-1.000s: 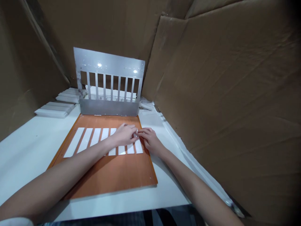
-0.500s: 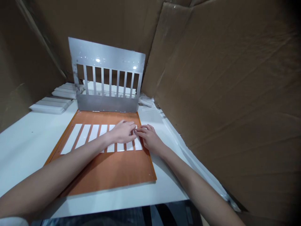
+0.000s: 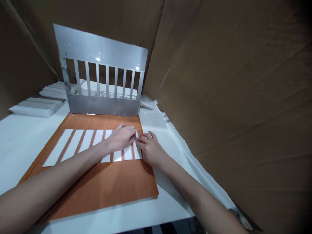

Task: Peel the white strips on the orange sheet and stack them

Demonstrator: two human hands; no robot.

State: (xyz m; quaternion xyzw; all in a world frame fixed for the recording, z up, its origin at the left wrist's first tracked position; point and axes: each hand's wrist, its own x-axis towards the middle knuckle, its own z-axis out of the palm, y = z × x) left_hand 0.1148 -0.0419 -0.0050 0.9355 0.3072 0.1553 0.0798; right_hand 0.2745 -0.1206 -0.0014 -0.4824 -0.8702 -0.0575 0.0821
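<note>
Several white strips [image 3: 73, 146] lie side by side across an orange board [image 3: 104, 185]. My left hand [image 3: 123, 138] rests over the strips toward the right, its fingers curled in and pressed together. Whatever its fingertips may hold is hidden. Close beside it, my right hand [image 3: 153, 150] reaches in from the board's right edge, fingers bent but apart, fingertips at the upper end of the rightmost strip [image 3: 137, 151]. Behind both hands a slotted metal plate [image 3: 102, 105] stands upright along the board's far edge.
Stacks of white strips [image 3: 36, 107] sit at the back left of the white table [image 3: 14, 136]. More white material [image 3: 148, 103] lies behind the plate's right corner. Cardboard walls [image 3: 219, 97] close in the back, left and right.
The view has shifted, so the board and plate appear larger and further left. My hands stay at the right-hand strips, and the right fingers have spread a little.
</note>
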